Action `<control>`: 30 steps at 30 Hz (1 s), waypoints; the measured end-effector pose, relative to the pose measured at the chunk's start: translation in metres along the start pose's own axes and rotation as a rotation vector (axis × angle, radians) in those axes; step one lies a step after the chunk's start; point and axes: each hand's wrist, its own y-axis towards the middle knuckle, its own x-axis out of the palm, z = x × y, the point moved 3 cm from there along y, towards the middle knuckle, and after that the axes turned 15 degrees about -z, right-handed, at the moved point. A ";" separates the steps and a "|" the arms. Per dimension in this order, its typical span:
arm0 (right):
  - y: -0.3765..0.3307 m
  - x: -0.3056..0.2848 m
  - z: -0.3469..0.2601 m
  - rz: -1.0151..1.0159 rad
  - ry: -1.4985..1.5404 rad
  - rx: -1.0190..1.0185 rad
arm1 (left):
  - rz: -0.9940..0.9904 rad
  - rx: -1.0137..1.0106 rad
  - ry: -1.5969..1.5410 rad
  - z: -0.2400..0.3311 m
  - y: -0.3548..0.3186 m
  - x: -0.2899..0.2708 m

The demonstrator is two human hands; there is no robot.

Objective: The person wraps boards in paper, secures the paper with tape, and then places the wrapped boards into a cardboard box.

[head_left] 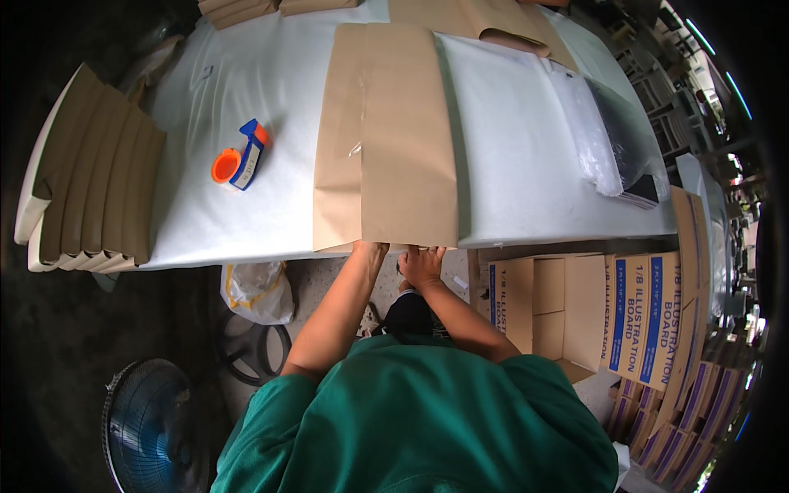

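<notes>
A long sheet of brown kraft paper lies over something flat on the white-covered table, hanging past the near edge. My left hand reaches under the paper's near edge, its fingers hidden beneath it. My right hand grips the same near edge from below, fingers curled on the paper. An orange and blue tape dispenser sits on the table to the left of the paper, away from both hands.
A stack of brown-wrapped flat packs leans at the table's left end. Clear plastic wrap and a dark flat item lie at the right. Open cardboard boxes stand on the floor right, a fan and plastic bag left.
</notes>
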 end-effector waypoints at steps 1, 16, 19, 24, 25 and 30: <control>0.002 0.000 0.000 -0.008 0.010 0.002 | -0.042 0.004 -0.007 0.000 0.005 0.001; 0.006 -0.014 0.012 -0.175 0.014 -0.001 | -0.081 0.093 0.042 -0.013 0.029 0.001; 0.007 -0.025 0.003 -0.275 0.168 0.005 | -0.109 0.038 0.287 -0.008 0.008 -0.012; -0.048 -0.072 0.034 -0.086 0.510 -0.153 | -0.815 -0.223 1.276 0.063 -0.109 0.047; -0.056 -0.084 0.049 -0.132 0.667 -0.047 | -0.729 -0.303 1.022 0.095 -0.116 0.039; 0.023 -0.109 0.101 0.086 1.266 0.332 | -0.009 0.099 1.114 0.198 -0.058 -0.056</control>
